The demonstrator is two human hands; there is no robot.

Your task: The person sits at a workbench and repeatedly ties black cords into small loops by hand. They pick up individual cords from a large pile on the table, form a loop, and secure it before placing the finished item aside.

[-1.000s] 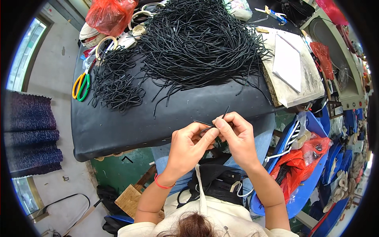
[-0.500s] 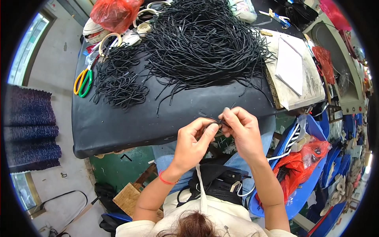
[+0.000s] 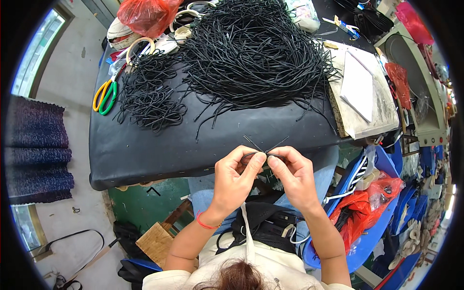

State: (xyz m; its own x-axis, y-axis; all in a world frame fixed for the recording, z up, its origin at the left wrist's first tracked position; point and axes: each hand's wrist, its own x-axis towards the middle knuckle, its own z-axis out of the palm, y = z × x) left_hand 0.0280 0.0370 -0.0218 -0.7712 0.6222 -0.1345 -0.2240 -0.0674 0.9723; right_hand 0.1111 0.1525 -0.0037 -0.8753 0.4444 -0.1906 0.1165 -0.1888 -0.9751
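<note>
A short black cord (image 3: 265, 153) is pinched between the fingers of the left hand (image 3: 235, 181) and right hand (image 3: 293, 178), just off the worktop (image 3: 159, 147) edge. Its crossed ends could slip free if the pinch is loosened.

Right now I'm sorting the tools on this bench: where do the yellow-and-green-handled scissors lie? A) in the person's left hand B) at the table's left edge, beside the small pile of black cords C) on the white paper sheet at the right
B: the scissors lie at the left edge of the black table, next to the small cord pile.
</note>
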